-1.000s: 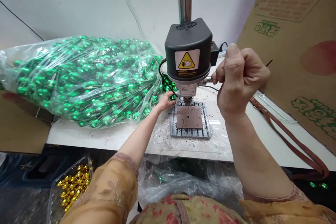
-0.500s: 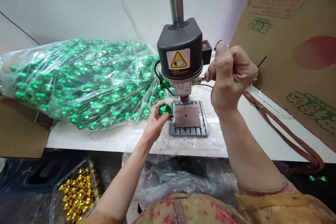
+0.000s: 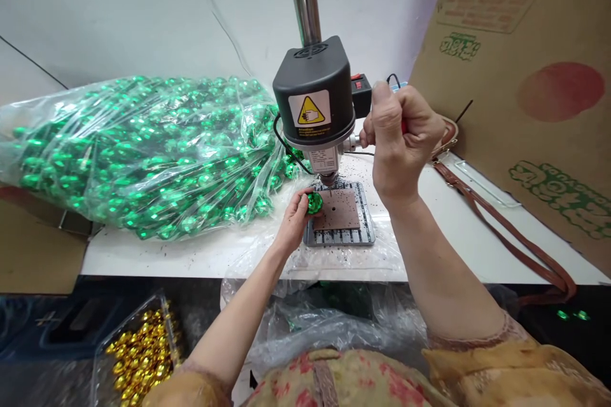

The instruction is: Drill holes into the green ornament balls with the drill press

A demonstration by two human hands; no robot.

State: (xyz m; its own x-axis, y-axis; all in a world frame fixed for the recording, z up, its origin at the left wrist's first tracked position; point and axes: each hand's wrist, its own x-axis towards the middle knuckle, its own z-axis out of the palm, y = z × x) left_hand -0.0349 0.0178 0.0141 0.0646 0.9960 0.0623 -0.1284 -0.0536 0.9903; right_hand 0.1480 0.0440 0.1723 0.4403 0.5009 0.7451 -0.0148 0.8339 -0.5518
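Observation:
Between the fingertips of my left hand [image 3: 296, 219] is a shiny green faceted ball [image 3: 314, 203]. It is held over the left edge of a brown board [image 3: 340, 219] that has a small dark hole in it. The board lies on the slotted metal base [image 3: 368, 229] of a bench drill press [image 3: 312, 92], under the chuck [image 3: 328, 179]. My right hand [image 3: 403, 140] is closed round the drill press's feed handle [image 3: 356, 142], with a bit of red showing between the fingers.
A clear plastic bag of green balls [image 3: 143, 159] fills the table's left side. Dark shavings dot the white tabletop [image 3: 191, 257]. A large cardboard box [image 3: 515, 108] and a brown strap [image 3: 506, 222] are at right. Below left, a clear bin [image 3: 98, 369] holds gold balls [image 3: 143, 356].
My left hand has brought the green ball rightward, from beside the base to over the board's left edge. The right hand stays on the feed handle. The whole view has shifted slightly.

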